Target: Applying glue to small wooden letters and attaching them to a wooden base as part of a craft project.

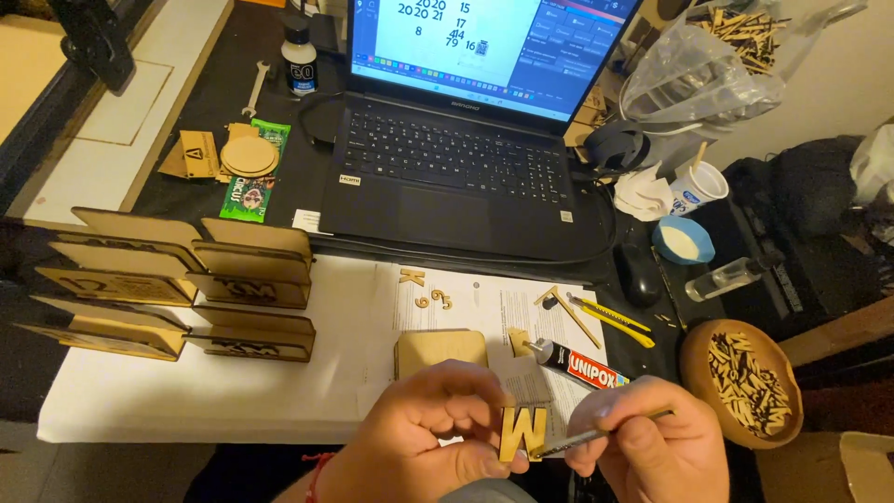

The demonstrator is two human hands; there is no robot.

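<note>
While both hands work at the near edge, the desk runs away from them as follows.

Left hand (424,438): fingers curled shut, pinching a flat, pale wooden letter shape with two peaks (522,433), held upright at near centre.
Right hand (647,447): fingers closed round a thin grey stick-like tool (596,436), its tip touching the letter's lower right edge.
Just beyond the hands: a black, red and white glue tube (582,365), cap off, lying on a white printed paper sheet (484,303), beside a small plain wooden block (440,351).
Near right: a round wooden bowl of small pale wood offcuts (743,382).
Left: a stack of flat wooden plaques with cut-out lettering (186,284), apparently finished.
Middle: small loose wooden characters (424,289) on the paper, and a yellow utility knife (610,319) to their right.
Far: an open black laptop (456,154) with a lit screen; to its right, a clear plastic bag of wood scraps (717,56).
Progress: judging by this, several plaques are done, while the held letter and the loose characters are not yet attached to anything.
</note>
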